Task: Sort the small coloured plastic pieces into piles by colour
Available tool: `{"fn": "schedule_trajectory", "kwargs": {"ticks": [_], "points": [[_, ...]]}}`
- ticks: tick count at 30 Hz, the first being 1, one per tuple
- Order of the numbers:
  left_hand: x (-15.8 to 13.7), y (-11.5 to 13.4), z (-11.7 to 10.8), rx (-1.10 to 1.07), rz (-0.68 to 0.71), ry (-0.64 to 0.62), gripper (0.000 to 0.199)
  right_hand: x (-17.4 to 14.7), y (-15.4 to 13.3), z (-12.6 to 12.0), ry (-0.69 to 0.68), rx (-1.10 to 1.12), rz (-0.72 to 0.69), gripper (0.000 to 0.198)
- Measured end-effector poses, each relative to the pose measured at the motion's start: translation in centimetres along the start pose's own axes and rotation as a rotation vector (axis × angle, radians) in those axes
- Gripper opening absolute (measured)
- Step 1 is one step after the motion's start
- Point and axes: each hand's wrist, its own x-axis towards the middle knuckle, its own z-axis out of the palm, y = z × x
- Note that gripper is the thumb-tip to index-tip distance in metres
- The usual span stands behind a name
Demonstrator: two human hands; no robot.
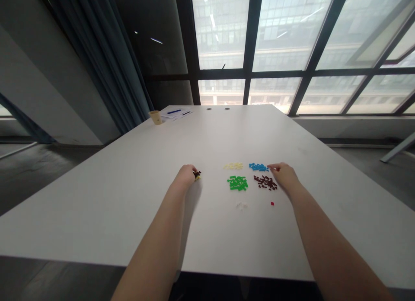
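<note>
My left hand (186, 175) is closed around a small dark brown and yellow brick assembly (197, 175), low over the white table (136, 193). Its far side is partly covered by my fingers. To the right, my right hand (284, 174) reaches to the right edge of a pile of small blue bricks (257, 167). The thumb and forefinger come together there; whatever is between the tips is too small to make out. Just below that hand lies a pile of dark brown bricks (266, 183). Green bricks (237, 183) and pale yellow bricks (234, 166) lie between my hands.
Nearer me are a few white pieces (241, 205) and one red piece (272, 203). A paper cup (156, 117) stands at the table's far left, beside papers (168, 116) with a blue pen (174, 111). Two dark discs lie near the far edge.
</note>
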Motion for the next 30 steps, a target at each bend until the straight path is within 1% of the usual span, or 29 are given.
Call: {"fn": "schedule_trajectory", "kwargs": {"ticks": [3, 7, 9, 12, 16, 20, 26, 30], "points": [[0.3, -0.1, 0.2, -0.055, -0.008, 0.033, 0.034, -0.2, -0.1, -0.2, -0.006, -0.056, -0.037, 0.035], [0.5, -0.2, 0.3, -0.112, -0.008, 0.118, 0.031, -0.6, -0.2, -0.7, -0.093, -0.14, -0.016, 0.04], [0.6, -0.2, 0.4, -0.089, 0.014, 0.164, 0.031, -0.7, -0.3, -0.9, -0.107, -0.161, -0.01, 0.041], [0.7, 0.0, 0.7, -0.057, 0.079, 0.209, 0.032, -0.7, -0.4, -1.0, -0.087, -0.158, -0.035, 0.04], [0.7, 0.5, 1.1, -0.032, 0.121, 0.197, 0.026, -0.7, -0.3, -0.9, -0.074, -0.148, -0.053, 0.041], [0.5, 1.1, 1.3, -0.008, 0.088, 0.168, 0.021, -0.6, -0.2, -0.7, -0.072, -0.146, -0.044, 0.041], [0.2, 1.5, 1.0, 0.047, 0.058, 0.192, 0.02, -0.6, -0.1, -0.9, -0.077, -0.145, -0.026, 0.038], [0.1, 1.7, 1.0, 0.063, 0.055, 0.215, 0.019, -0.6, -0.1, -1.1, -0.031, -0.124, -0.006, 0.038]]}}
